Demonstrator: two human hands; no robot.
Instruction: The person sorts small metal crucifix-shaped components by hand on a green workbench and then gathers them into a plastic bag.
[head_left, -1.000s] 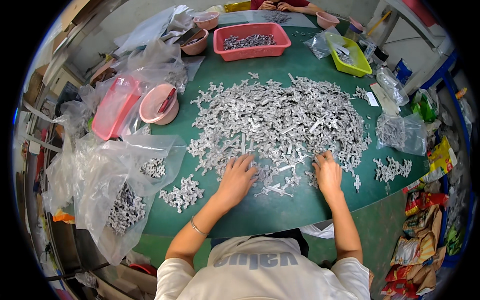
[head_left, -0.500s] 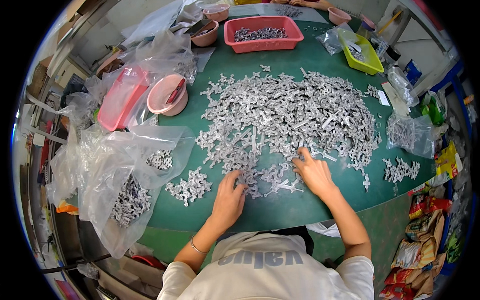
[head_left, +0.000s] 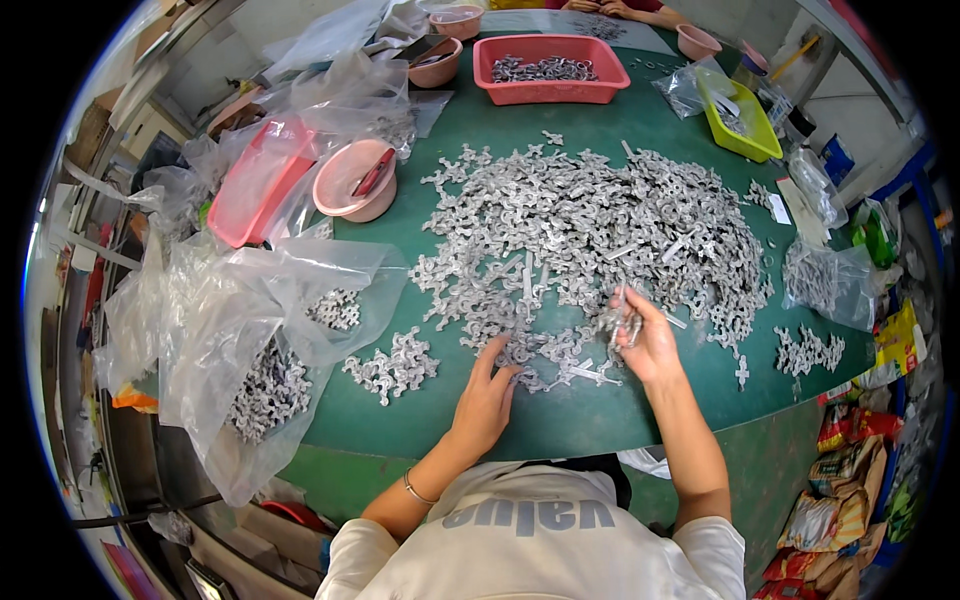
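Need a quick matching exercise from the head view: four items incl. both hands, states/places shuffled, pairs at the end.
Things
1. Right hand
2. Red-handled tool
3. Left hand
4. Lime-green tray

Places and states
A. By the near left edge of the big pile, no part visibly held
B. Beyond the pile, at the far right
C. Holding silvery-grey parts at the fingers
D. In a round pink bowl left of the pile

Pairs: 1-C, 2-D, 3-A, 4-B
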